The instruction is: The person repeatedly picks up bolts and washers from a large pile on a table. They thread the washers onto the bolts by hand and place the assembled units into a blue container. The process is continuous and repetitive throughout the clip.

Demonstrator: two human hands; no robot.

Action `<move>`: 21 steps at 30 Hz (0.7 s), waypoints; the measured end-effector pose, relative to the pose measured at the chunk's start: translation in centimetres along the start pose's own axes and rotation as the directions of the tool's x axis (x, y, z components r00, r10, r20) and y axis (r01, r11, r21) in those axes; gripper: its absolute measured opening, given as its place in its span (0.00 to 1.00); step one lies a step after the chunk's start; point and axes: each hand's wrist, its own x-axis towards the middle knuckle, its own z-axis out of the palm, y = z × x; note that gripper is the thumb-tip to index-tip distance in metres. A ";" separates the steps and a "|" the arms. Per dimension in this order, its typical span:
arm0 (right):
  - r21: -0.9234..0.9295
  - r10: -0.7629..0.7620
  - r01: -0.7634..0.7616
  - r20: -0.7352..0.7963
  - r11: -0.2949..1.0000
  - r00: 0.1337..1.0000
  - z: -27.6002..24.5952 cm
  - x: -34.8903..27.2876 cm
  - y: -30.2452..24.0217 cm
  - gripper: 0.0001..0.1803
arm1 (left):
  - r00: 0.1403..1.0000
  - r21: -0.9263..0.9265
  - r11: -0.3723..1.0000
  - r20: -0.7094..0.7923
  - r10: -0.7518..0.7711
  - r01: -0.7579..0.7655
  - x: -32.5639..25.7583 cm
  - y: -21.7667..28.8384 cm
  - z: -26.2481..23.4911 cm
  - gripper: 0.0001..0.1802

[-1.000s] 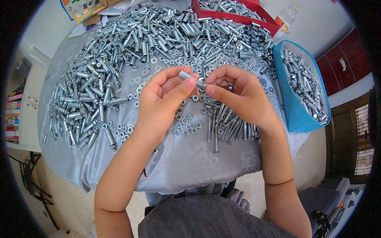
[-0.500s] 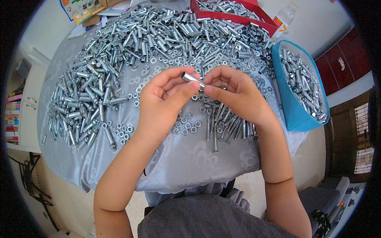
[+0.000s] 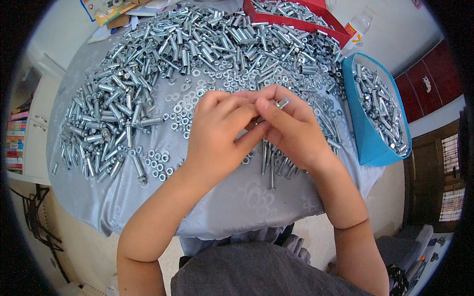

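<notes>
My left hand [image 3: 219,123] and my right hand [image 3: 294,126] meet above the middle of the table, fingers closed around one small metal piece. The shiny round end of this bolt [image 3: 283,102] sticks out past my right thumb and index finger. Most of it is hidden by my fingers, so whether its sleeve is on it cannot be made out. Below my right hand lies a bundle of long thin bolts [image 3: 271,170]. Loose nuts [image 3: 159,165] and flat washers [image 3: 186,104] lie around my left hand.
Metal sleeves [image 3: 197,44] are heaped along the table's far side. Bolts fitted with sleeves [image 3: 106,118] form a pile at the left. A blue fabric bin [image 3: 368,143] of fitted bolts stands right, near a red box [image 3: 301,24] and a plastic bottle [image 3: 358,29].
The metal sleeve showing between my hands is now covered by my fingers. My left hand has moved right and turned its back up; a bolt end now shows at my right hand.
</notes>
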 end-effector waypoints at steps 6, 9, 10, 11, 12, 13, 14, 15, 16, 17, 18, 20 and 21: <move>-0.121 -0.007 0.001 -0.045 0.993 0.999 0.1 0.0 -0.7 0.17 | 0.998 0.007 0.999 -0.052 0.035 -0.035 0.0 -0.3 0.1 0.10; -0.171 -0.060 0.058 -0.007 0.984 0.998 0.1 0.0 -1.0 0.21 | 1.000 -0.064 0.998 -0.009 -0.013 0.012 0.0 -0.3 -0.1 0.08; -0.190 -0.086 0.087 0.011 0.978 0.996 0.1 -0.1 -0.9 0.22 | 1.000 -0.093 0.995 0.003 -0.028 0.028 0.0 -0.3 -0.1 0.07; -0.206 -0.108 0.109 0.016 0.973 0.994 0.2 -0.1 -1.0 0.22 | 0.999 -0.120 0.992 0.012 -0.035 0.036 0.0 -0.2 -0.3 0.07; -0.222 -0.129 0.131 0.022 0.966 0.991 0.4 -0.2 -1.0 0.23 | 0.999 -0.146 0.988 0.020 -0.041 0.044 0.1 -0.2 -0.5 0.07; -0.238 -0.150 0.152 0.028 0.959 0.988 0.5 -0.2 -0.9 0.23 | 0.998 -0.172 0.984 0.028 -0.048 0.052 0.0 -0.3 -0.7 0.07; -0.247 -0.168 0.171 0.032 0.954 0.985 0.6 -0.2 -0.8 0.23 | 0.999 -0.180 0.983 0.030 -0.042 0.047 0.1 -0.4 -0.8 0.08; -0.257 -0.186 0.189 0.037 0.948 0.982 0.7 -0.3 -0.5 0.23 | 0.999 -0.187 0.981 0.033 -0.037 0.042 0.1 -0.5 -0.9 0.08; -0.267 -0.204 0.208 0.041 0.941 0.978 0.7 -0.3 -0.3 0.23 | 0.999 -0.195 0.980 0.035 -0.031 0.037 0.1 -0.5 -0.9 0.09; -0.301 -0.218 0.223 0.048 0.927 0.975 0.7 -0.2 -0.2 0.23 | 0.993 -0.267 0.956 0.043 -0.112 0.119 0.0 -0.5 -0.8 0.10; -0.336 -0.233 0.238 0.056 0.911 0.971 0.6 -0.1 -0.1 0.23 | 0.980 -0.338 0.920 0.058 -0.190 0.199 -0.4 -0.2 -0.7 0.11; -0.374 -0.226 0.238 0.075 0.897 0.971 0.6 0.0 -0.2 0.23 | 0.933 -0.458 0.817 0.095 -0.347 0.351 -0.7 0.5 -0.4 0.14; -0.378 -0.205 0.223 0.087 0.899 0.975 0.6 0.0 -0.3 0.24 | 0.898 -0.506 0.752 0.118 -0.425 0.422 -0.6 1.2 -0.2 0.17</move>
